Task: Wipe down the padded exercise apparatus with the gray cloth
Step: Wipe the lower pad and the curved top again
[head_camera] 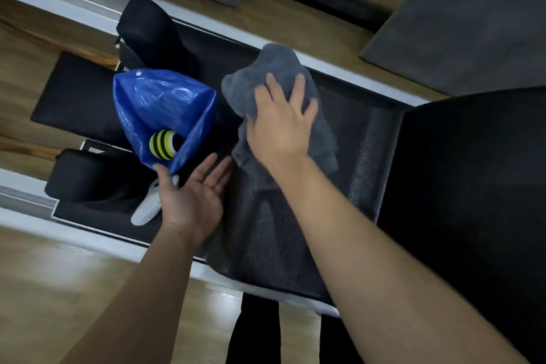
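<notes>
Right hand (280, 124) is flat on the crumpled gray terry cloth (277, 103), centre of frame, fingers spread apart and straight, pressing it down onto the black padded bed of the exercise apparatus (363, 142). Cloth is bunched, w/ a tail trailing toward lower centre under the wrist.

Left hand (195, 198) sits lower left of centre, palm up, fingers loosely together and relaxed, thumb just touching the lower lip of the shiny blue plastic bag (165, 115). Not gripping it as far as I can see. Inside the bag mouth: a yellow-and-black striped ball (164, 145). A white plastic object (147, 210) lies just beside the left wrist; can't tell what it is.

Risks from here, imo:
- A wide stroke toward the left of frame could run the cloth into the bag, which stands just beside it. The bag is open toward the person, so a shove may tip it and let the ball roll out.
- Left hand isn't holding the bag, so nothing steadies it if it gets bumped.
- The bunched cloth wipes w/ only a small patch, and the loose tail may drag or fold under, leaving streaks.
- The pad under the bag and the black shoulder blocks (150, 29), upper left, can't be reached w/o moving things, so that spot is easily missed.
- White object near the silver frame rail (112, 241) could get knocked off.
</notes>
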The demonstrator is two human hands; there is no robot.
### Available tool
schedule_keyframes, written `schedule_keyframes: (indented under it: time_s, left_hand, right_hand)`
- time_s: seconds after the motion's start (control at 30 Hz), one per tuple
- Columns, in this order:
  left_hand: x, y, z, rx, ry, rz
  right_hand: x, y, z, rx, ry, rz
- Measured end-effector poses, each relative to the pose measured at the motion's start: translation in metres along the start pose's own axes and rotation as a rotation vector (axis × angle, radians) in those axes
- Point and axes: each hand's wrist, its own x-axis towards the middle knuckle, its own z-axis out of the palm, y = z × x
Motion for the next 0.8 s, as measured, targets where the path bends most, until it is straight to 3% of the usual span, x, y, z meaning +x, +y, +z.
schedule_keyframes:
  time_s: [0.1,0.2,0.33,0.43,0.53,0.67,0.8]
  left_hand:
    - [-0.003,0.0,-0.001,-0.022,0.018,0.02]
    - [-0.006,0.003,0.002,-0.008,0.072,0.025]
    - [-0.011,0.016,0.013,0.268,0.046,-0.001]
    - [-0.005,0.02,0.016,0.513,0.0,-0.023]
    - [0.001,0.014,0.022,0.707,0.003,-0.028]
    - [0.001,-0.005,0.023,0.754,0.008,0.075]
    - [-0.007,-0.029,0.032,0.849,0.139,0.215]
  right_hand:
    - [0.013,-0.015,-0.002,-0.148,-0.061,-0.117]
    - [-0.042,-0.017,0.015,-0.171,0.002,-0.214]
    - [-0.147,-0.004,0.043,0.005,-0.005,-0.22]
    - [-0.196,0.019,0.054,0.004,-0.035,-0.282]
    - [-0.179,0.045,0.049,0.03,0.002,-0.239]
    - [-0.106,0.063,0.033,0.177,0.137,-0.022]
    - [-0.019,0.083,0.005,0.287,0.249,0.201]
